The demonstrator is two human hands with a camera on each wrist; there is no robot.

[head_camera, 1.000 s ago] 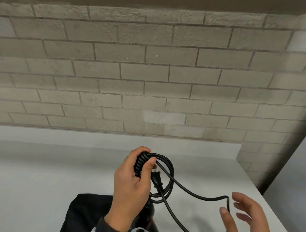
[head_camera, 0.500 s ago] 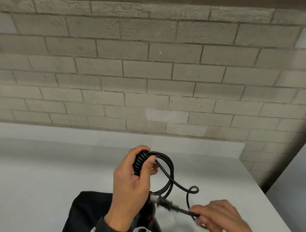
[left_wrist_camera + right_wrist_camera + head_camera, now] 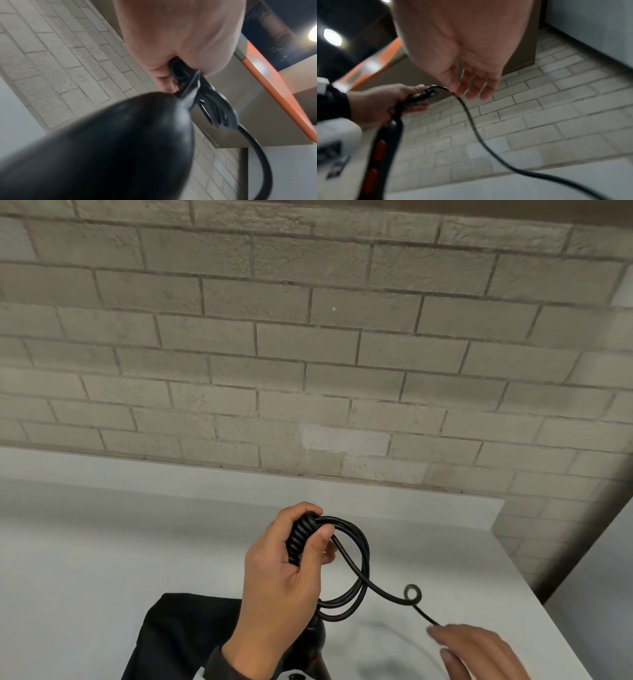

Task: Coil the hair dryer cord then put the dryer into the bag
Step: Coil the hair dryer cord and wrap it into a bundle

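Observation:
My left hand [image 3: 291, 570] is raised over the table and grips a bundle of black hair dryer cord [image 3: 356, 577], with several loops hanging from the fist. The black dryer [image 3: 317, 642] hangs below that hand; its handle [image 3: 382, 146] shows red buttons. From the bundle a loose tail runs right, makes a small curl [image 3: 412, 593], and reaches my right hand [image 3: 476, 648]. There the cord [image 3: 471, 121] passes between thumb and forefinger in a light pinch, and its tail trails under the wrist. The plug is hidden. A black bag [image 3: 178, 638] lies flat under my left forearm.
A white table [image 3: 102, 559] ends at a grey brick wall [image 3: 308, 371] behind. The table's right edge [image 3: 548, 607] runs close beside my right hand. An orange-edged ledge [image 3: 278, 94] sits high above.
My right hand took hold of the loose cord near the plug, then drew it right and toward me. The open loop in the tail tightened into a small curl. The left hand stayed put.

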